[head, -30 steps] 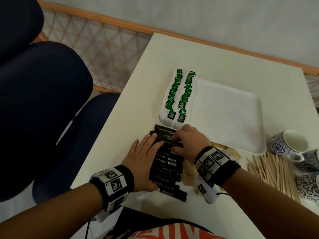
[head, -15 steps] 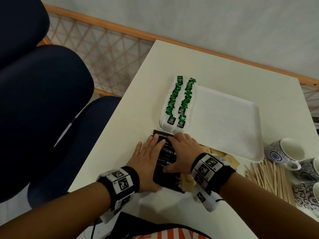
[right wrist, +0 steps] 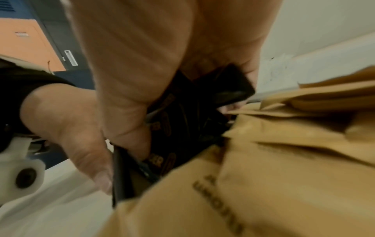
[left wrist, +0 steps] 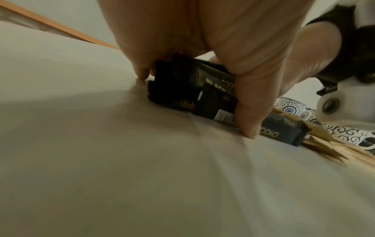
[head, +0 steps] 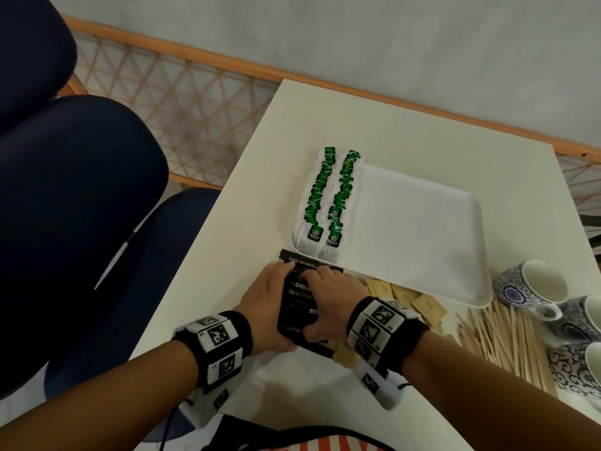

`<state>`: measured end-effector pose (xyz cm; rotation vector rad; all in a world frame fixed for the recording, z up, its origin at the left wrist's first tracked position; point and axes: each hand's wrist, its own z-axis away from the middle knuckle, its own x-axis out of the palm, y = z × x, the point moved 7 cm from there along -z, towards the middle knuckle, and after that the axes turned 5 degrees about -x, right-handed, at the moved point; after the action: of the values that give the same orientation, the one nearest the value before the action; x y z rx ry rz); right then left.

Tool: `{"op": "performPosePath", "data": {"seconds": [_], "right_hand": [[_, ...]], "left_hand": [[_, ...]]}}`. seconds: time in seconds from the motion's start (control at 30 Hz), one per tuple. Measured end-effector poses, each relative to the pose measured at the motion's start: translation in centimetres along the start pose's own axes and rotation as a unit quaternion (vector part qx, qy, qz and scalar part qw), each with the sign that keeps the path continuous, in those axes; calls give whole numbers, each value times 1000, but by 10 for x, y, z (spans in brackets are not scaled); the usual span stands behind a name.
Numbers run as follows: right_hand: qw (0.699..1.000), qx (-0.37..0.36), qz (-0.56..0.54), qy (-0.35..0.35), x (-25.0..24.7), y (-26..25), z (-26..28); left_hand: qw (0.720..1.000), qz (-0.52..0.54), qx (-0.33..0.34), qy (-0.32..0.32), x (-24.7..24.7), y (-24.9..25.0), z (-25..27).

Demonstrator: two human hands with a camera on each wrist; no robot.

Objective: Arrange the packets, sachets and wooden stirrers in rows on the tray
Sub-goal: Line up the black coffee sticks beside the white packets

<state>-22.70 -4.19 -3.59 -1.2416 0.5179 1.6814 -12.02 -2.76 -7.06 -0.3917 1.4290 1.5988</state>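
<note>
Head view: black sachets (head: 300, 301) stacked at frame centre on the table (head: 227, 255), gripped between left hand (head: 263, 312) and right hand (head: 331, 302), fingers curled round both sides. Tray (head: 422, 229) just beyond, tea bags (head: 328, 196) in two rows along its left edge, remainder bare. Brown packets (head: 413, 297), stirrers (head: 507, 333), cups (head: 536, 288) crowd the lower right.

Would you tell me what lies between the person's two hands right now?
In the head view, the black sachets lie between the left hand and the right hand, gathered into a stack.
</note>
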Motion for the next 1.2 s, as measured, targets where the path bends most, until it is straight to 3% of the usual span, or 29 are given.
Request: {"op": "performPosePath", "data": {"seconds": [0.3,0.5,0.73,0.8,0.87,0.93,1.03,1.1,1.2], "right_hand": [[995,52,-76,-50,-2,16,-11],[979,69,-187,-52,-13,31,-7],[927,73,-369,15,-30,50,-5],[905,62,-419,34,-37,53,-6],[879,44,-472,51,-46,54,-7],[851,16,-523,43,-54,50,-7],[810,-18,-586,10,-60,43,-9],[797,-21,-604,5,-63,46,-13],[806,9,-592,-16,-58,63,-18]], "left_hand": [[993,107,39,25,-10,5,1],[984,175,-24,-22,-21,-3,2],[967,242,-80,0,-58,4,-13],[957,283,-70,-6,-65,18,-24],[935,351,-38,-43,-65,39,-38],[903,421,-47,-70,-61,55,-50],[819,560,-83,-95,-58,79,-65],[763,629,-114,-98,-58,88,-73],[724,667,-148,-97,-55,88,-87]]}}
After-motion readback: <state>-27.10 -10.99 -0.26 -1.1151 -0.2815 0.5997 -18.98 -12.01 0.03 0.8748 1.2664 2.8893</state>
